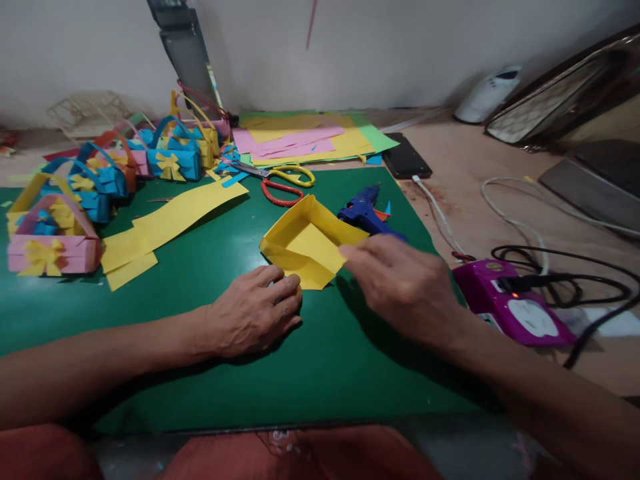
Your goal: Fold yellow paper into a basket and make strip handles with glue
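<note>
A yellow paper box (313, 243), open at the top with folded walls, sits tilted on the green mat (210, 393). My left hand (257, 310) rests on the mat with curled fingers, gripping the box's near left edge; the thumb is mostly hidden. At the box's right corner, my right hand (400, 280) pinches the paper between thumb and fingers and is slightly blurred. A blue glue gun (364, 208) lies just behind the right hand. Beyond the box are scissors (283, 185) with one red and one yellow handle.
Yellow paper strips (175, 217) lie left of the box. Several small paper baskets (55, 250) with bows stand farther left. Coloured sheets (310, 137) and a black phone (407, 157) lie at the back. A purple power socket (510, 303) with cables stands at right.
</note>
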Demonstrator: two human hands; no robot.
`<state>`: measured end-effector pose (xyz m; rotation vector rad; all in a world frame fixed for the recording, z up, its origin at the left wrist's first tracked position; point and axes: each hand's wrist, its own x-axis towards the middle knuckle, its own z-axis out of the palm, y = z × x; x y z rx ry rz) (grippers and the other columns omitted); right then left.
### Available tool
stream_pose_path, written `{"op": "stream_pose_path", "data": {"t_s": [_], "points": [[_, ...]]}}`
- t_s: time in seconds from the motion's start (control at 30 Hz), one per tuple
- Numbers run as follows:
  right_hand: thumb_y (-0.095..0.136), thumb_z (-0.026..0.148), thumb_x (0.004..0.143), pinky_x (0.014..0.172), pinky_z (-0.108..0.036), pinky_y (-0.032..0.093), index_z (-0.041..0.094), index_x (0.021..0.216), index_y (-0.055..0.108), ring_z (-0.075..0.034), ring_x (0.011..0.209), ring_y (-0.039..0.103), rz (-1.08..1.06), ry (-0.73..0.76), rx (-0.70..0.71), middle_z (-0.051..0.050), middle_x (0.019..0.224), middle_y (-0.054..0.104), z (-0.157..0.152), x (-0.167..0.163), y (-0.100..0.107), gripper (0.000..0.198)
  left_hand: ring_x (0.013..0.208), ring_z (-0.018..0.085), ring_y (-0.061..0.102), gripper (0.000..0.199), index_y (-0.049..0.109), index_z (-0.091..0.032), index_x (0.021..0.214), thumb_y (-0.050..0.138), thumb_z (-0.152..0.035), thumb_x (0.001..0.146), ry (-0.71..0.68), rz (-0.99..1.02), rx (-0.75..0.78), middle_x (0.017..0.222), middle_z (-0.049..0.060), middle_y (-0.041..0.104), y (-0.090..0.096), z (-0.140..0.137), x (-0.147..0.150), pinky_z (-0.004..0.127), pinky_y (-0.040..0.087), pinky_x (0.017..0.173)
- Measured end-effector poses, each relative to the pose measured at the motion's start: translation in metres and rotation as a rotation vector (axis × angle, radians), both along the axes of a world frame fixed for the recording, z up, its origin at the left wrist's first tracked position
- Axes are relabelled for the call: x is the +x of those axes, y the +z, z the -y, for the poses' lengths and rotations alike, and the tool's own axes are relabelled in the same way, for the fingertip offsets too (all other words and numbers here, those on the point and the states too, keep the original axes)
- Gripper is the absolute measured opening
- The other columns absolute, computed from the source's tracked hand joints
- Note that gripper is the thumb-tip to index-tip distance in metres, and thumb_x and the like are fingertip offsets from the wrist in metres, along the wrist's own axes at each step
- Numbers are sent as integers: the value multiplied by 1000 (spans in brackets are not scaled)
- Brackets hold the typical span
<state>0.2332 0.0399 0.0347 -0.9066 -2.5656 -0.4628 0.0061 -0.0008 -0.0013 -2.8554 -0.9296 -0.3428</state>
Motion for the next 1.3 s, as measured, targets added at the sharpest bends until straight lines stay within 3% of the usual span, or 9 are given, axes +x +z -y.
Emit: {"op": "stream_pose_path", "data": {"t_s": [0.13,0.23,0.43,0.67,0.83,0.93,1.07,1.17,1.3], "points": [[52,27,85,73,-34,44,9,111,58,-25,93,59,-91,-225,65,-15,98,64,-22,2,16,32,75,18,48,24,58,-15,95,37,-27,94,-19,-32,45,95,6,60,-1,-7,1,32,42,66],[54,25,82,64,-34,44,10,125,50,-25,83,62,16,-330,-172,-13,94,68,-34,-2,15,45,75,19,48,23,54,-15,107,39,-22,93,-48,-77,62,93,6,59,0,-10,1,32,41,64],[45,13,80,61,-27,42,20,121,58,-17,71,62,-71,-210,-438,-5,84,72,-31,-12,13,44,74,19,50,19,57,-17,100,41,-20,91,-6,-159,141,88,6,60,5,-10,-1,32,38,62],[51,16,77,45,-19,41,14,75,69,-9,51,57,-309,-125,-1118,0,60,65,-10,-29,22,18,67,22,53,18,63,-12,88,45,-8,84,279,-283,369,78,9,63,18,-23,-12,34,36,61],[50,16,82,40,-15,42,11,77,65,-8,52,60,-490,-257,-1496,-4,70,67,-4,-44,30,16,61,18,53,20,63,-14,87,43,-11,86,260,-101,501,74,5,65,33,-7,-11,30,33,54],[44,10,84,40,-16,44,9,88,64,-8,51,60,-540,-269,-1567,-4,67,66,-2,-45,31,20,60,15,55,17,62,-16,87,46,-18,88,215,19,339,73,3,65,28,4,-5,28,35,53],[40,7,84,44,-18,47,7,97,62,-9,49,58,-537,-160,-1544,-2,58,64,0,-43,27,25,70,16,61,18,62,-15,92,52,-29,86,246,146,-48,84,5,68,12,3,0,25,42,57],[42,8,83,49,-19,47,9,93,65,-9,53,59,-452,-47,-1459,-3,62,67,0,-42,24,25,71,15,62,23,63,-17,97,58,-34,82,299,306,-262,84,4,68,5,-4,2,25,43,58],[46,10,82,55,-21,46,10,86,69,-9,57,59,-342,27,-1293,-2,62,67,-1,-44,21,23,67,14,60,14,63,-15,89,57,-24,80,293,430,-361,80,4,67,3,-9,4,24,42,59]]}}
